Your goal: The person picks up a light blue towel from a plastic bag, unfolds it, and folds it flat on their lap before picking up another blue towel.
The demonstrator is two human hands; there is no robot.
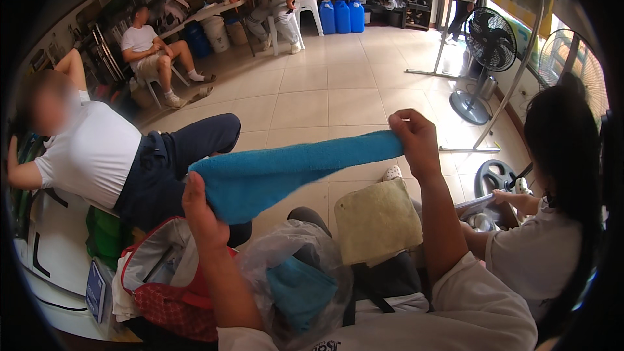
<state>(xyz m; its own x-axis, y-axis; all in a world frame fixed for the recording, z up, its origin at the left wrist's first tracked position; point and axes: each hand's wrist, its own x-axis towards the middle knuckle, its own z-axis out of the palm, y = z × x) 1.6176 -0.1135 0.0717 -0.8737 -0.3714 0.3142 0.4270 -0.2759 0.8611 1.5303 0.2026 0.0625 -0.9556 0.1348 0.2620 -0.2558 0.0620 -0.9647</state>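
Note:
A blue cloth [292, 161] is stretched in the air between my two hands, its upper edge folded over and its lower part hanging down on the left. My left hand [207, 209] grips the left end, thumb upward. At the right end, my right hand [414, 141] pinches the corner between thumb and fingers. Below the cloth, a clear plastic bag [248, 263] lies on my lap with another blue cloth [302, 287] inside. A folded pale yellow-green cloth [378, 222] rests over my right thigh.
An unzipped red bag [170, 302] stands by my left forearm. One person [97, 141] leans back at left; another [541, 239] sits close at right, with hands at a box [492, 214]. A pedestal fan [490, 39] and a metal rack [512, 83] stand beyond on the tiled floor [341, 97].

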